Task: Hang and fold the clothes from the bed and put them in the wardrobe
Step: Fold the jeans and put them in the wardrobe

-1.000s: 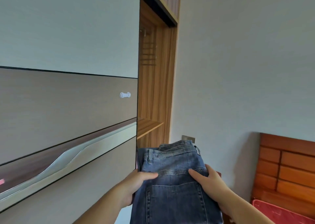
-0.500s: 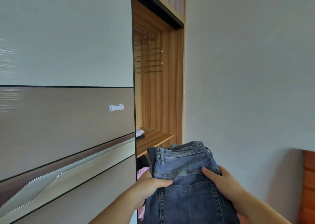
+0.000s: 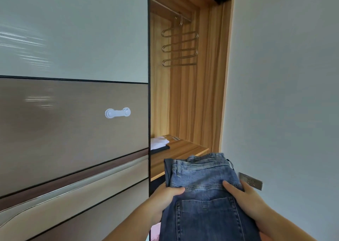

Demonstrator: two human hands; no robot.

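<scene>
One pair of folded jeans [image 3: 205, 200], clamped between the left hand [image 3: 165, 196] and right hand [image 3: 245, 198], thumbs on top, now hangs just before the front edge of the wardrobe shelf [image 3: 185, 152], nearer than a second ago as the open compartment swings into full view; placing looks imminent. One S-shaped metal hanger [image 3: 179, 48] hangs above. Two folded garments, white [image 3: 158, 142] over dark [image 3: 161, 148], sit at the shelf's left edge.

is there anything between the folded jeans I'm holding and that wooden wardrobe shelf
Nothing visible blocks the way. The folded jeans, held by the left hand and right hand, sit just in front of the wooden shelf. The sliding door stands to the left. Folded white and dark clothes occupy only the shelf's left end.
</scene>
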